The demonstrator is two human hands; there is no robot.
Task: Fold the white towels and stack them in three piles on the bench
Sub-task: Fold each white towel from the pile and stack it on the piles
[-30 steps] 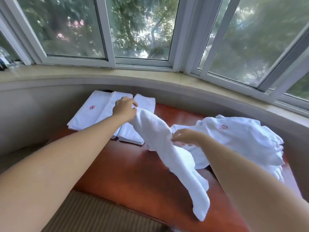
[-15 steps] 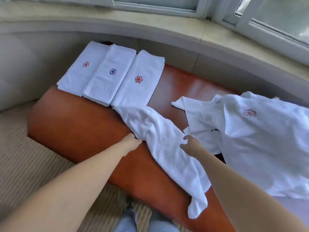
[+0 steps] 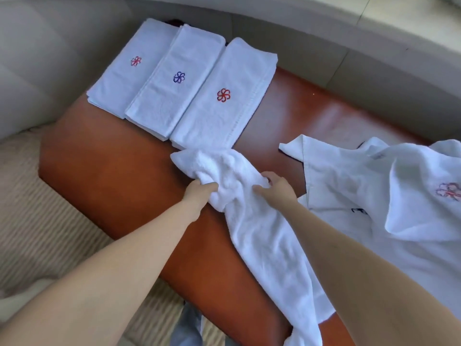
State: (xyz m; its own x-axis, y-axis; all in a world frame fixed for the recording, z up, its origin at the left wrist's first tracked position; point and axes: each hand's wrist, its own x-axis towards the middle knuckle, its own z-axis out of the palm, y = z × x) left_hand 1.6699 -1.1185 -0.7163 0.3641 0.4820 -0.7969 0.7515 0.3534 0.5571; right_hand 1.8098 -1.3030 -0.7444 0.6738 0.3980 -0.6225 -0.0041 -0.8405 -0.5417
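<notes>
Hands at mid-tabletop (image 3: 104, 156): left hand (image 3: 199, 193) and right hand (image 3: 273, 187) both grip a crumpled white towel (image 3: 249, 221), beside three folded piles (image 3: 179, 96).

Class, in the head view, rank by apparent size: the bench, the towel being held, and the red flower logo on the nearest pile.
1. Bench
2. Held towel, though nearness to the camera enlarges it
3. Red logo

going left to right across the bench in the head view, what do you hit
folded towel with pale red flower → folded towel with blue flower → folded towel with red flower → bare bench top → heap of unfolded towels. In front, left hand and right hand grip a crumpled towel.
</notes>
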